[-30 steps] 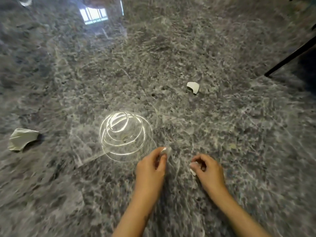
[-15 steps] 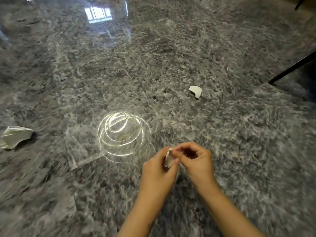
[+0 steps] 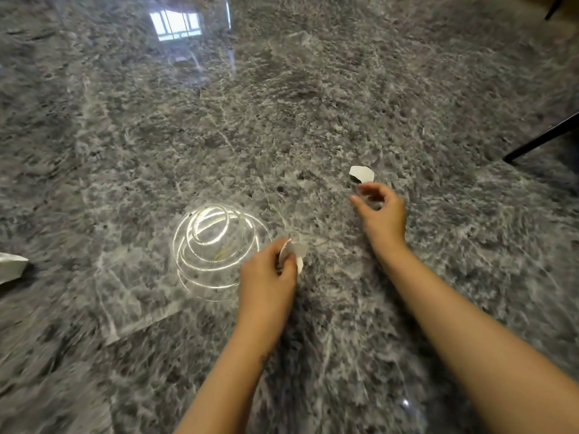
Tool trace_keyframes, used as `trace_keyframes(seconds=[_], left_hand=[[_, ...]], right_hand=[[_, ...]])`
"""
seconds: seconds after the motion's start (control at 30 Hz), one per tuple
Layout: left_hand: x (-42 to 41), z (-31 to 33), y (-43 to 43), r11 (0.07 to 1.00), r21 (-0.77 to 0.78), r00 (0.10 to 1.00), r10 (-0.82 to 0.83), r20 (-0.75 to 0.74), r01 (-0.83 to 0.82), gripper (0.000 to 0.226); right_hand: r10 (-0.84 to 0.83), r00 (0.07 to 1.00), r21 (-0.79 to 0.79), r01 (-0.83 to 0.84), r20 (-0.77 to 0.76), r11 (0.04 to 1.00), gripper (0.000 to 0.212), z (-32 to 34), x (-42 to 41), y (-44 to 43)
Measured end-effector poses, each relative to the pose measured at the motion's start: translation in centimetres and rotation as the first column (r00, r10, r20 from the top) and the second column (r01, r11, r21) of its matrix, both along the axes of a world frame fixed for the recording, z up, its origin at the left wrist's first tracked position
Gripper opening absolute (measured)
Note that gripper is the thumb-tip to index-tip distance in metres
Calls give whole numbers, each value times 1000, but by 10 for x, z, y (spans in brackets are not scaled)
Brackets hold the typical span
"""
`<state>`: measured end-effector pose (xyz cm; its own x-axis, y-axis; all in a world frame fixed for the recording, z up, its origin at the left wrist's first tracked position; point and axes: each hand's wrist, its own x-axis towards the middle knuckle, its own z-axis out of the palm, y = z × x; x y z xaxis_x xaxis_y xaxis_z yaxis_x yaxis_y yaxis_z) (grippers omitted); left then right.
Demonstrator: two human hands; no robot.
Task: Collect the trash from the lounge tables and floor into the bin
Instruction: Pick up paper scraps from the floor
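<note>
a: left hand (image 3: pixel 266 277) — what is gripped now?
b: white paper scraps (image 3: pixel 296 250), pinched there alone since the right hand (image 3: pixel 380 211) was drawn away.
a: and that one?
b: emptied, fingers loosely curled, brought just beside the next scrap (image 3: pixel 362 174) on the floor (image 3: pixel 407 89) — not yet touched.

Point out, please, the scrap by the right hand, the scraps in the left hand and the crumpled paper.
Loose scrap (image 3: pixel 362 174), head view, centre of its white face.
Held scraps (image 3: pixel 297 249), head view, exposed white part.
Crumpled paper (image 3: pixel 10 267), head view, visible white part.
</note>
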<state>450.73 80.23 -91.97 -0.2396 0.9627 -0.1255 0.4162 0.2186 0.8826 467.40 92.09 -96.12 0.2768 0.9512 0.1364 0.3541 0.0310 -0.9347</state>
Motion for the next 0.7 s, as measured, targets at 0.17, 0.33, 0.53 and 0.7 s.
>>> trace_keyframes(seconds=[0.17,0.33,0.53,0.7], left_hand=[[-2,-4,21,1000,-12,999,6,32,-6,17],[-4,-12,28,1000,-15,999,9,45,-8,16],[-9,-11,27,999,-32,998,25,64,-23,21],[-17,-8,25,998,-39,998,45,46,-43,17]], right_hand=[[-111,931,-26,128,346,991,48,-17,17,42],[-74,874,-108,143,480,984,60,-36,26,64],[-102,848,-114,187,520,976,41,-40,30,71],[-50,808,-96,131,587,987,28,-37,28,68]])
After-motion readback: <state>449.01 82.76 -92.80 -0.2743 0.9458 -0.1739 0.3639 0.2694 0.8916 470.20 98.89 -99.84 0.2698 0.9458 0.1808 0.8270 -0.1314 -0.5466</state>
